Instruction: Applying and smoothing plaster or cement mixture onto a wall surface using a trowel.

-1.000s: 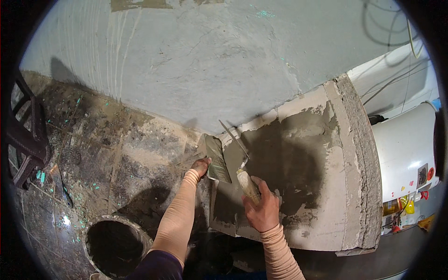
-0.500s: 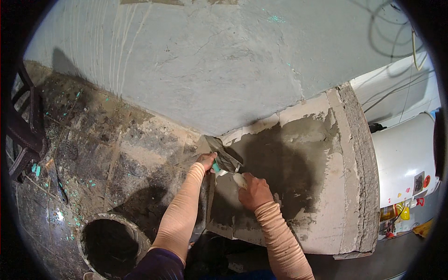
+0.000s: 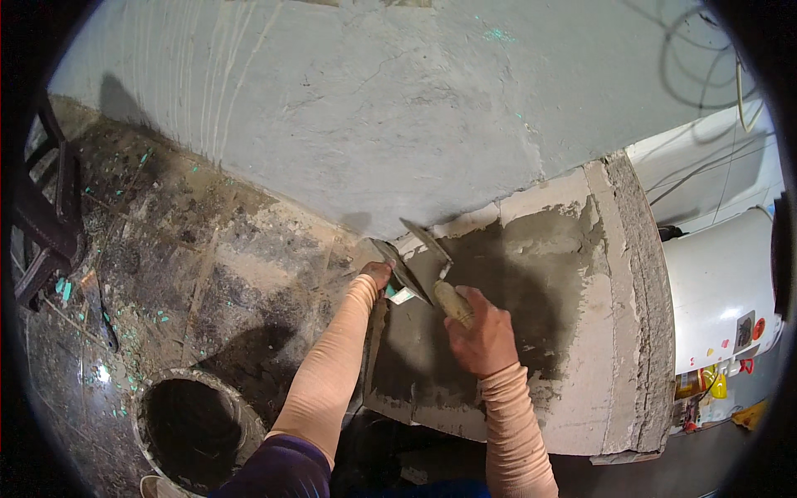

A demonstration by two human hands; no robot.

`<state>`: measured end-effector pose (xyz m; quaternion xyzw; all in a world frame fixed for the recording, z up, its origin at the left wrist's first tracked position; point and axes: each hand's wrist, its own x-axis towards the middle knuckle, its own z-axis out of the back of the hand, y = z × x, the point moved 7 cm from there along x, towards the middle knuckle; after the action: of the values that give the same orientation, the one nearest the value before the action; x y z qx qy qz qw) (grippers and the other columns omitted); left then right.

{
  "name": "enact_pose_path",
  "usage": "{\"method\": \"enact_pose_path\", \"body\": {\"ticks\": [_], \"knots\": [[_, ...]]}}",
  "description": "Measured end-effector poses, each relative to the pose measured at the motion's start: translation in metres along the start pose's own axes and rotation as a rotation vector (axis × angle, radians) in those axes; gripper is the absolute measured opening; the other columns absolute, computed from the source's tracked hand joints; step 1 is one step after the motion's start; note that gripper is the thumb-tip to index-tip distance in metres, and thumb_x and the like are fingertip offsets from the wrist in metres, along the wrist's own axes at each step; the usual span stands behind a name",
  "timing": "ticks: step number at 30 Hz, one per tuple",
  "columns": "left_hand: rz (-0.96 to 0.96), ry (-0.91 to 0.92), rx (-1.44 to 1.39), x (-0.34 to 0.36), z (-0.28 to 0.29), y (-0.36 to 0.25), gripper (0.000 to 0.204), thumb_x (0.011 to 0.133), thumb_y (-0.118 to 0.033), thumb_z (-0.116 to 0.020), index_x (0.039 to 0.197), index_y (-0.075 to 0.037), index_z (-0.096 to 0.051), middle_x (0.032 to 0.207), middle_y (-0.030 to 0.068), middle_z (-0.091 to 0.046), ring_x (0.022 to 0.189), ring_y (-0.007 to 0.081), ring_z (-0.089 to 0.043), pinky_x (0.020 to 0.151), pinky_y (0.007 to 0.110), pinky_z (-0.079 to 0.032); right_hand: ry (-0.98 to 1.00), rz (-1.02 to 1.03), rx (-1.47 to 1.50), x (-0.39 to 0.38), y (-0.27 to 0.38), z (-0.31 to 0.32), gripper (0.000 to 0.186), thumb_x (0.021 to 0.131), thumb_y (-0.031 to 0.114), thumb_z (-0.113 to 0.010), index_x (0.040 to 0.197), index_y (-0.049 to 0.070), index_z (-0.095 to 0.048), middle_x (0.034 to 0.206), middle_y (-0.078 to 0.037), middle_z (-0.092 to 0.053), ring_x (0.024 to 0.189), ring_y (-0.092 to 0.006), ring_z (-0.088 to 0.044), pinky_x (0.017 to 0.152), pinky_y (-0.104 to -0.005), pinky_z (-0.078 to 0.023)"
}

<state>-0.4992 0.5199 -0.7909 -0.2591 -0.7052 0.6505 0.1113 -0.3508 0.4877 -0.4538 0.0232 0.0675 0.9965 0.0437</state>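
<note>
My left hand (image 3: pixel 378 272) is closed round the green handle of a plastering trowel (image 3: pixel 404 269), whose flat blade is tilted almost edge-on at the wall's foot. In my right hand (image 3: pixel 483 339) is a smaller hand trowel (image 3: pixel 452 302) with a pale wooden handle; its narrow blade points up and left, just right of the plastering trowel. Whether the two blades touch, I cannot tell. Beneath both tools lies a pale slab-like surface (image 3: pixel 573 390), partly coated with dark wet mortar (image 3: pixel 531 274). Behind it rises the grey plastered wall (image 3: pixel 374 124).
A bucket (image 3: pixel 148 444) of dark mix stands at lower left. A scraper (image 3: pixel 104 311) and green flakes lie on the stained floor (image 3: pixel 191 274). Dark furniture (image 3: pixel 50 224) stands far left. Beyond the slab's rough edge (image 3: pixel 638 307) is a white rounded container (image 3: pixel 718 286).
My right hand has moved right and nearer, drawing the smaller trowel's blade away from the plastering trowel. The left hand has shifted slightly right, its blade now seen more edge-on.
</note>
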Motion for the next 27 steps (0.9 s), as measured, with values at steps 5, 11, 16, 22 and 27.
{"method": "enact_pose_path", "body": {"ticks": [5,11,16,22,27], "knots": [[0.558,0.013,-0.313,-0.011,-0.005,0.009,0.041,0.09,-0.041,-0.047,0.09,-0.002,-0.06,0.069,0.0182,-0.055,0.046,0.0293,-0.051,0.042,0.045,-0.035,-0.038,0.095,-0.084,0.019,0.008,0.032,0.038,0.072,0.01,-0.063,0.108,0.002,-0.058,0.091,-0.024,-0.064,0.086,-0.0416,-0.062,0.077,-0.0446,-0.051],[0.284,0.041,-0.253,0.013,-0.006,-0.007,0.033,0.095,-0.025,-0.04,0.122,-0.012,-0.054,0.098,0.017,-0.06,0.06,0.0271,-0.062,0.046,0.04,-0.047,-0.008,0.049,-0.214,0.034,0.001,0.051,0.035,0.073,0.013,-0.061,0.106,0.002,-0.059,0.092,-0.024,-0.064,0.087,-0.042,-0.061,0.08,-0.0463,-0.05],[0.121,-0.015,-0.016,0.029,-0.005,-0.022,0.035,0.096,-0.023,-0.041,0.128,-0.014,-0.052,0.113,0.0152,-0.06,0.069,0.0248,-0.065,0.054,0.037,-0.053,0.012,0.04,-0.181,0.045,0.002,0.058,0.033,0.073,0.016,-0.062,0.103,0.004,-0.06,0.091,-0.024,-0.064,0.086,-0.0419,-0.061,0.08,-0.0468,-0.049],[0.472,-0.039,-0.182,0.018,0.004,-0.058,0.038,0.09,-0.038,-0.045,0.112,-0.01,-0.056,0.095,0.0152,-0.062,0.075,0.0278,-0.063,0.05,0.04,-0.049,0.027,0.085,-0.234,0.042,0.019,0.073,0.035,0.072,0.016,-0.065,0.103,0.001,-0.063,0.086,-0.024,-0.064,0.086,-0.0408,-0.062,0.076,-0.0423,-0.049],[0.597,-0.128,-0.521,0.025,0.001,-0.059,0.037,0.084,-0.042,-0.048,0.096,-0.008,-0.055,0.097,0.0143,-0.054,0.066,0.0271,-0.055,0.045,0.039,-0.045,-0.056,0.099,-0.115,0.022,0.036,0.11,0.035,0.072,0.012,-0.065,0.105,0.003,-0.059,0.091,-0.023,-0.064,0.087,-0.0408,-0.062,0.076,-0.0435,-0.05]]}}
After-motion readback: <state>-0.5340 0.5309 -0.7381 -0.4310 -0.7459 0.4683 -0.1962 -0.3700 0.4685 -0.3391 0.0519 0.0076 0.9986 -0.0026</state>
